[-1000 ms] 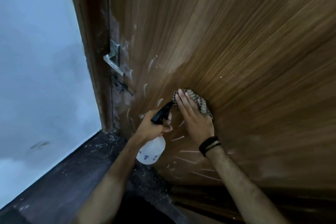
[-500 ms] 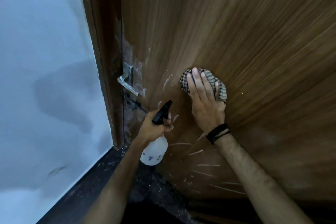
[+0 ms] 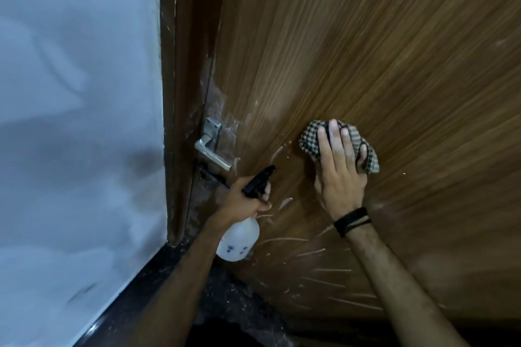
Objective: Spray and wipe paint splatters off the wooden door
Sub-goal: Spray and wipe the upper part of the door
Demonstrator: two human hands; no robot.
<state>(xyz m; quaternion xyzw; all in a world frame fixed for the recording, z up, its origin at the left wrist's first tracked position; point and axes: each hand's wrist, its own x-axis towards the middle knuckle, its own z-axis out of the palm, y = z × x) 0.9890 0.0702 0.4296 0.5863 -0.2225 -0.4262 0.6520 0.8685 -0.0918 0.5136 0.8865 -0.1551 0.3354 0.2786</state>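
1. Gripping the spray bottle [image 3: 238,239] by its black trigger head, my left hand [image 3: 244,200] has its fingers curled round the neck; I judge the translucent plastic body light and rigid, best held right there.
2. White paint splatters [image 3: 315,251] streak the glossy wood-grain door [image 3: 366,51], low, beside the metal handle [image 3: 212,149].
3. My right hand [image 3: 339,175] presses the soft checked cloth [image 3: 310,138] against the door, fingers spread nearly flat, tips bunching it; it looks limp and easily wadded.

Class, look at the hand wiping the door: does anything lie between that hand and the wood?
Yes. The checked cloth lies between the right hand and the wooden door; the fingers press it flat against the wood, so cloth, not skin, meets the door there.
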